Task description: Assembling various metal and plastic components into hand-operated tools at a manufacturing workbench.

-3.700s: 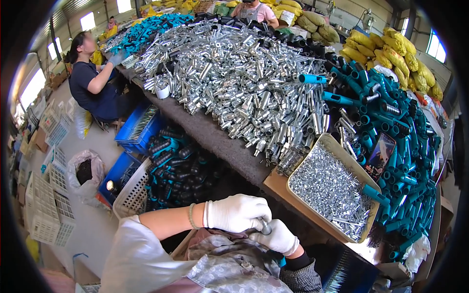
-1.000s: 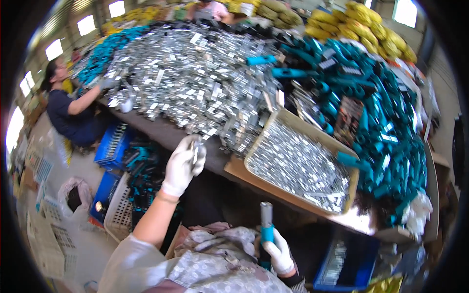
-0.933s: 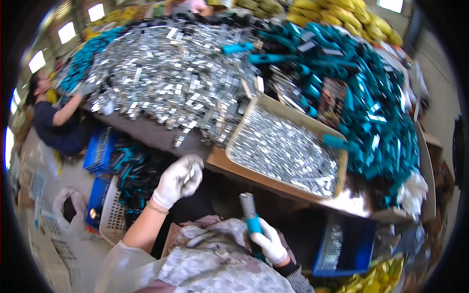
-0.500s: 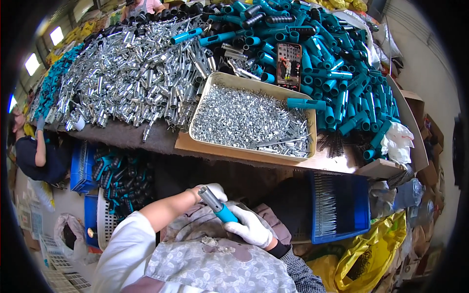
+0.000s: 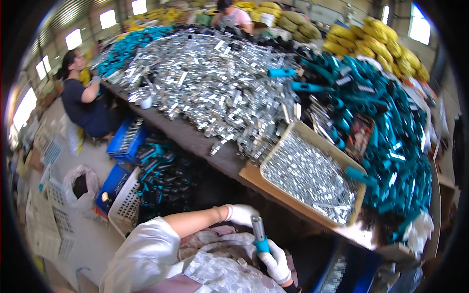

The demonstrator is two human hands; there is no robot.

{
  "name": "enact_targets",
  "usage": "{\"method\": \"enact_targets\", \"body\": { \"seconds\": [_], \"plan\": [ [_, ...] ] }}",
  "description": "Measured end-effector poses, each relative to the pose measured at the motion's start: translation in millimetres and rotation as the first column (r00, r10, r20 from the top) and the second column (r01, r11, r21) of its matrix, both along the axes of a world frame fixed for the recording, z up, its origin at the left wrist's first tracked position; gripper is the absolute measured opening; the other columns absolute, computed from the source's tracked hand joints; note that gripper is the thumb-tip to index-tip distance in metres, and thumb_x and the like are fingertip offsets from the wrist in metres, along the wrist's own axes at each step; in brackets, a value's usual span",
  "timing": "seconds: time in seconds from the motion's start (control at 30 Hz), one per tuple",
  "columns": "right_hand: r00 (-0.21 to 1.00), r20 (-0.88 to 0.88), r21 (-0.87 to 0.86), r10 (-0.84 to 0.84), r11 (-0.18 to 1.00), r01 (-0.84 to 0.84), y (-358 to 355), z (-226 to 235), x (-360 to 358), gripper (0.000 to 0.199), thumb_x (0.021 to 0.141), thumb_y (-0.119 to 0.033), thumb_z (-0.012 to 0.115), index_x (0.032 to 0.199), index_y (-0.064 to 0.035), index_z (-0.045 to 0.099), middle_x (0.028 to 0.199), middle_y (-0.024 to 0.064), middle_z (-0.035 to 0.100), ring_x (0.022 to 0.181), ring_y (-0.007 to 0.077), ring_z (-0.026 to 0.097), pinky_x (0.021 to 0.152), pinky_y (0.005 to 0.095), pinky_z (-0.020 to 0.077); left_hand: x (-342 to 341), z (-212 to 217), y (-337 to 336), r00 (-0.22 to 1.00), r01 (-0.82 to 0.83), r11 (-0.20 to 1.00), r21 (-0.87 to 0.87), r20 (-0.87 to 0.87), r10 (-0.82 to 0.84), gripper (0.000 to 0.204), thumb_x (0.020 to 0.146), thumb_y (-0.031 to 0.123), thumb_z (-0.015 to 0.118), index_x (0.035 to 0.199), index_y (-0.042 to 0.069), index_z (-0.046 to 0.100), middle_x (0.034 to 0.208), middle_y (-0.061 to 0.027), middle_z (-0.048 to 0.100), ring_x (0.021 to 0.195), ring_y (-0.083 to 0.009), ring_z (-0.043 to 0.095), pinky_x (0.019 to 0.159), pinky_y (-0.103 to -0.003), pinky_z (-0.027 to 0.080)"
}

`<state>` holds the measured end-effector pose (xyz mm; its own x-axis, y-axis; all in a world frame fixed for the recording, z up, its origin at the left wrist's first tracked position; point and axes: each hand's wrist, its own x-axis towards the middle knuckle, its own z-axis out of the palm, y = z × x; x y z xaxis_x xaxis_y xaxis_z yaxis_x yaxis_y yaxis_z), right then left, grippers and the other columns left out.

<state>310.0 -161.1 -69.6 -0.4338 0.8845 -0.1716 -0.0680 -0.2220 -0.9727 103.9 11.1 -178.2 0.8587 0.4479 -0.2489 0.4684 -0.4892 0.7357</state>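
My right hand (image 5: 277, 262), in a white glove, is closed round a teal plastic handle (image 5: 262, 245) near my lap. A shiny metal tube (image 5: 257, 226) stands out of the handle's upper end, tilted slightly. My left hand (image 5: 240, 215), also gloved in white, is just beside and behind the tube's top; blur hides its fingers, and I cannot tell whether it touches the tube. Past my hands, on the bench, lies a cream tray (image 5: 288, 133) full of small metal parts. One teal handle (image 5: 362, 177) rests across its right rim.
A heap of metal tubes (image 5: 205, 73) covers the bench; teal handles (image 5: 400, 122) pile up at right round a phone (image 5: 360, 136). Below are a blue crate (image 5: 128, 139), a white basket (image 5: 128, 207) and black-and-teal handles (image 5: 163, 176). One person (image 5: 83, 100) works at left, another (image 5: 233, 18) at the back.
The view has swung left and tilted, so the bench now slants and both people show more fully. The handle with its tube stands more upright in my right hand.
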Motion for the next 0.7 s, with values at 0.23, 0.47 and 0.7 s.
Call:
{"method": "enact_targets", "body": {
  "seconds": [0.23, 0.47, 0.7],
  "plan": [
    [0.995, -0.100, -0.075, -0.006, 0.997, -0.002, 29.1, 33.0, -15.3, 0.033, 0.096, -0.023, 0.059, 0.120, -0.0013, 0.055, 0.075, 0.0019, 0.059, 0.061, 0.0084, 0.052, 0.054, 0.0216, 0.0406, -121.1, 212.2, 8.7, 0.864, -0.393, 0.896, -0.206, 0.252, 0.437, 0.021, 0.093, 0.017, 0.065, 0.108, 0.004, 0.070, 0.099, -0.0071, 0.073, 0.081, -0.0118, 0.068, 0.075, -0.029, 0.055],
    [1.000, 0.024, 0.051, -0.001, 0.999, 0.000, 57.2, 38.5, -30.2, 0.070, 0.086, -0.043, 0.074, 0.129, 0.0052, 0.048, 0.095, 0.0106, 0.065, 0.080, 0.0158, 0.064, 0.076, 0.0300, 0.0528, -158.3, 196.1, 138.7, 0.643, -0.582, 0.233, 0.779, 0.266, 0.718, 0.024, 0.085, 0.017, 0.064, 0.108, 0.014, 0.069, 0.111, -0.0086, 0.058, 0.108, -0.0292, 0.059, 0.093, -0.041, 0.050],
    [0.996, 0.084, 0.099, -0.021, 0.995, 0.013, 57.6, 39.7, -29.1, 0.065, 0.091, -0.040, 0.070, 0.134, 0.0047, 0.049, 0.084, 0.0061, 0.064, 0.073, 0.0122, 0.062, 0.072, 0.0271, 0.0519, -148.3, 186.9, 123.6, 0.518, -0.854, 0.333, 0.399, 0.703, 0.487, 0.023, 0.086, 0.011, 0.068, 0.109, 0.006, 0.063, 0.111, -0.0075, 0.062, 0.101, -0.0209, 0.061, 0.088, -0.034, 0.051]
  ]
}}
